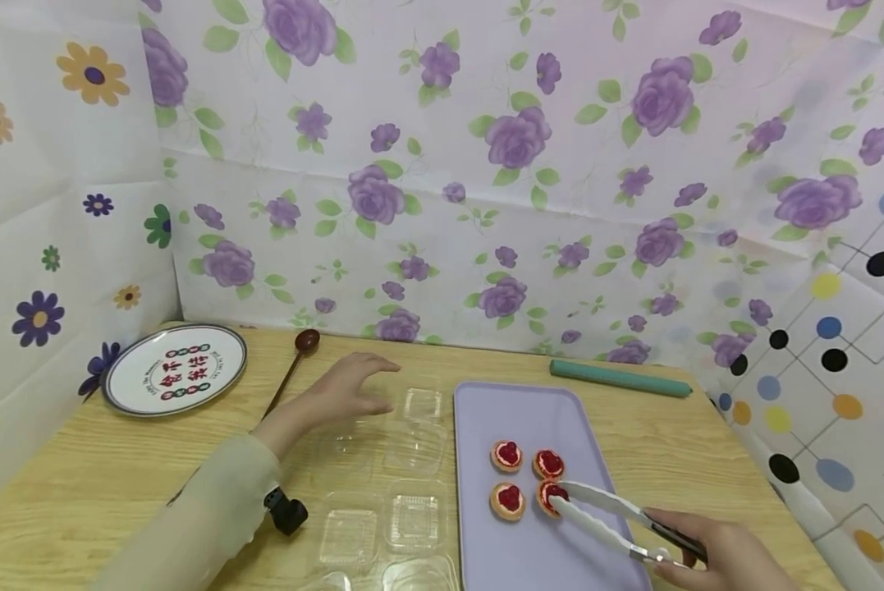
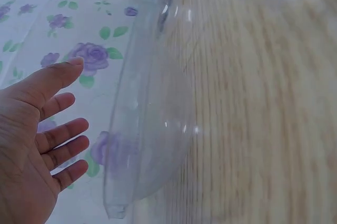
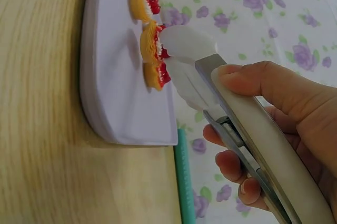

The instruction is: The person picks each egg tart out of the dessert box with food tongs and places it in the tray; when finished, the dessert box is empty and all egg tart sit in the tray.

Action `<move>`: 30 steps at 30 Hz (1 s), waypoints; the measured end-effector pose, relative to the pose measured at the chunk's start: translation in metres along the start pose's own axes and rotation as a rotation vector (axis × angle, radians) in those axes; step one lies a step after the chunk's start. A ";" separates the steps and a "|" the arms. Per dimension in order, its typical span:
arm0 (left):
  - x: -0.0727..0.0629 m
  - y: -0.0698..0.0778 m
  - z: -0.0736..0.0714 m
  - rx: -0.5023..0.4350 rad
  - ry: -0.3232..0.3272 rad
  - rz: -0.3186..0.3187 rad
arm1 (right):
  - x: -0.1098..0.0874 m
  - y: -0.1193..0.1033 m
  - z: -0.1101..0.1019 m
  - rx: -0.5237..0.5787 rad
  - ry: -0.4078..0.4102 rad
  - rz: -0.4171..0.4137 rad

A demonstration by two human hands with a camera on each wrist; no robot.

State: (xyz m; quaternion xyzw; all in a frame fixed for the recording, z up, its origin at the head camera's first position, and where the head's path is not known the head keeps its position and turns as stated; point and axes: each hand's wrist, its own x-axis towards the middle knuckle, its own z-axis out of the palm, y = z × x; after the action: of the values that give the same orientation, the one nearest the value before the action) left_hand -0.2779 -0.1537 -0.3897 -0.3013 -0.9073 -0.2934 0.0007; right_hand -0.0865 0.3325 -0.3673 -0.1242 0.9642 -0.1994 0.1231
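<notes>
My right hand (image 1: 730,555) grips a pair of tongs (image 1: 610,499) with white tips. Those tips lie around the near right tart (image 1: 546,494), a small yellow-crusted pastry with red fruit on top. Close to it on the lilac tray (image 1: 489,410) sit a far right tart (image 1: 548,465), a far left tart (image 1: 506,455) and a near left tart (image 1: 508,501). My left hand (image 1: 341,387) holds nothing; its fingers are spread, above the far end of several clear plastic containers (image 1: 415,519). In the left wrist view, a clear curved container (image 2: 158,145) stands beside the fingers.
A white plate (image 1: 135,377) with red writing rests at the back left. Beside it, a dark brown ladle (image 1: 307,341) lies partly behind my left arm. A green rolling pin (image 1: 619,377) lies at the back right, beyond the tray. Patterned cloth walls (image 1: 442,205) close off the wooden table.
</notes>
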 end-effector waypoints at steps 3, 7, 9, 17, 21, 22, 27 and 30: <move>-0.007 0.005 -0.002 -0.016 0.031 0.010 | 0.000 0.002 0.004 0.012 0.000 0.013; -0.017 0.011 -0.006 -0.018 0.073 0.023 | -0.002 0.005 0.008 0.032 -0.006 0.004; -0.022 0.014 -0.007 -0.018 0.094 0.028 | -0.002 0.006 0.008 0.051 -0.010 0.005; -0.043 0.022 -0.008 0.069 0.176 0.025 | -0.002 0.008 0.009 0.075 0.037 0.098; -0.053 0.022 -0.009 0.118 0.211 0.027 | -0.001 0.012 0.008 0.042 0.091 0.121; -0.055 0.023 -0.009 0.132 0.218 0.031 | -0.001 0.013 0.007 0.036 0.104 0.117; -0.065 0.024 -0.009 0.172 0.256 0.052 | 0.001 0.019 0.007 0.025 0.163 0.115; -0.069 0.026 -0.009 0.175 0.282 0.074 | 0.004 0.019 0.007 0.036 0.190 0.155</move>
State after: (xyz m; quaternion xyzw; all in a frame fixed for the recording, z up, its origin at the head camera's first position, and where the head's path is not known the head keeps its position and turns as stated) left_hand -0.2090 -0.1798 -0.3806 -0.2892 -0.9085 -0.2524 0.1650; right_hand -0.0916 0.3463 -0.3820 -0.0275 0.9745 -0.2173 0.0484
